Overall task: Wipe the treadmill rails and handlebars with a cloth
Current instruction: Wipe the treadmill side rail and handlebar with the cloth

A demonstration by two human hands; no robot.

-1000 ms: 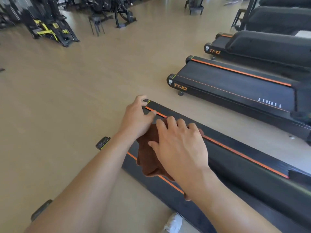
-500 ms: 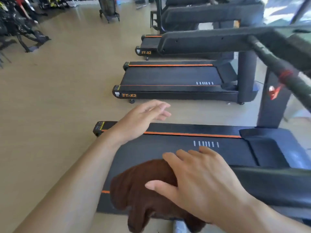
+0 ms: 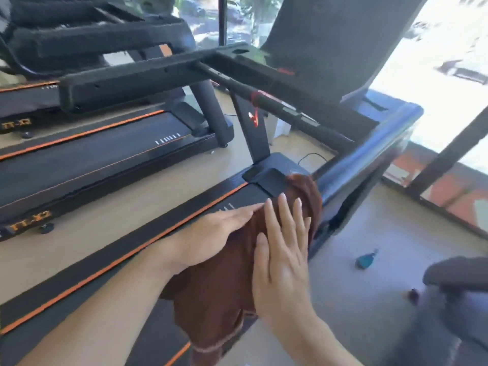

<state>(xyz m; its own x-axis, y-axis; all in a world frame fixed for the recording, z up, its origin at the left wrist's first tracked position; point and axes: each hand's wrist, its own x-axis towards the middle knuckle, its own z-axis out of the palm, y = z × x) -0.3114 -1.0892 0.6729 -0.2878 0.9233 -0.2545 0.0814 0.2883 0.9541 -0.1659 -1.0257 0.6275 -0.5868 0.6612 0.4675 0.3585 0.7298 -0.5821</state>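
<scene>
**Flat palms on a loose cloth near the front of the deck**

Both hands lie spread and flat on the brown cloth (image 3: 232, 281), pinching nothing: the left hand (image 3: 211, 241) presses its left part with fingers straight and close together, and the right hand (image 3: 282, 262) presses just beside it, fingers straight and slightly fanned. Beneath them the cloth drapes over the near treadmill (image 3: 79, 273), covering the belt edge and the right-hand side rail, its far end bunched beyond the fingertips and its near end hanging toward the wrists.

Biggest risk, as I judge it: the overhead handlebar (image 3: 285, 108) crosses well beyond and above the fingertips, and a head bent low over the deck could meet it on rising. Next, the cloth is only pressed, not gripped, so a fast push could let the palms slide over it and leave it behind, or let its hanging end slip off the deck to the floor right of the right hand. Smaller still, the bunched far end could catch on the raised motor cover (image 3: 272, 180) just ahead of the fingers. A small blue object (image 3: 365, 260) on the floor to the right could be kicked; what it is I cannot tell.

Treadmill surfaces look hard and matt black, long and flat, with a thin orange stripe (image 3: 126, 254) left of the left hand. Handlebar is a slim dark tube. Cloth looks soft, thick and nappy, with a stitched hem
</scene>
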